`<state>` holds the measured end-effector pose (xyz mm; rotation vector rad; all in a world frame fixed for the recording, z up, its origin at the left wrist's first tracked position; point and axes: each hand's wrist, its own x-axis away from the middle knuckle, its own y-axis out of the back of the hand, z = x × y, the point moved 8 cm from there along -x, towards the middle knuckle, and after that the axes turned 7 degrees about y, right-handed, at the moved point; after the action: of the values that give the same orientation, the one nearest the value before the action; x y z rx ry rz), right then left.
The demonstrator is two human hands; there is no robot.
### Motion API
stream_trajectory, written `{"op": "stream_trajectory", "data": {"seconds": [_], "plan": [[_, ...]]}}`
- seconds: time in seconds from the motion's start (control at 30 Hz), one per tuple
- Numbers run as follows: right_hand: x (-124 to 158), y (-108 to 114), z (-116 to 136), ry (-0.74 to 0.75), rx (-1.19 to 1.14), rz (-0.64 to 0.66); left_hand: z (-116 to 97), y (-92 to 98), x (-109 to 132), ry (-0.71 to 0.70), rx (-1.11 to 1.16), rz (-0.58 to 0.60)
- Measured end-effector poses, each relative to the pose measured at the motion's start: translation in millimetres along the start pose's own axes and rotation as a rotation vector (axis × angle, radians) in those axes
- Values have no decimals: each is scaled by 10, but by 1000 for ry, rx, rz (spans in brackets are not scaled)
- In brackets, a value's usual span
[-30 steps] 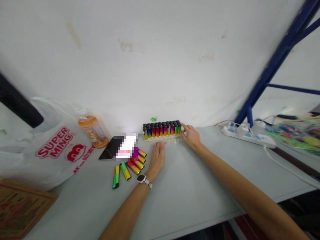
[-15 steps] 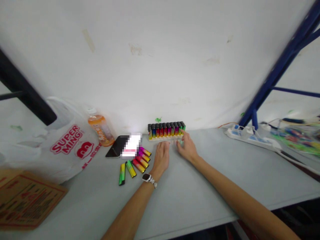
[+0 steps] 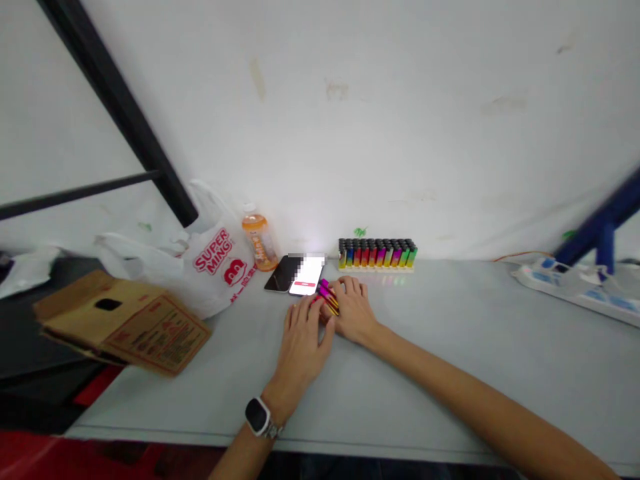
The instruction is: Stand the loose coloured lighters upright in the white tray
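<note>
Several loose lighters (image 3: 329, 298), purple, red and yellow, lie on the grey table between my hands, partly covered by them. My left hand (image 3: 301, 338) rests over their near left side, palm down, its fingers a little apart. From the right, my right hand (image 3: 353, 309) has its fingers curled round the lighters, its thumb side low against them. Behind, near the wall, several rainbow-coloured lighters with black tops stand upright in close rows in a pale tray (image 3: 377, 269).
Two phones (image 3: 280, 275) lie just beyond the loose lighters. An orange drink bottle (image 3: 260, 243), a white plastic bag (image 3: 215, 273) and an open cardboard box (image 3: 160, 330) are on the left. A power strip (image 3: 575, 290) lies at the right by a blue post.
The view has swung left. My right hand has left the upright lighters for the loose ones. My left hand has moved over them too, and they are now bunched together.
</note>
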<state>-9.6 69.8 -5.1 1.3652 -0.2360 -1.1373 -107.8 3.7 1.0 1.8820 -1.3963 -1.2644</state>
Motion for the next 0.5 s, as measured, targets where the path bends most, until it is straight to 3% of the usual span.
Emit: {"op": "stream_trajectory", "data": {"seconds": [0.2, 0.5], "plan": [[-51, -221, 194, 28, 105, 65, 235, -61, 164, 73, -85, 88], [70, -344, 73, -17, 123, 168, 101, -230, 151, 19, -63, 214]]}}
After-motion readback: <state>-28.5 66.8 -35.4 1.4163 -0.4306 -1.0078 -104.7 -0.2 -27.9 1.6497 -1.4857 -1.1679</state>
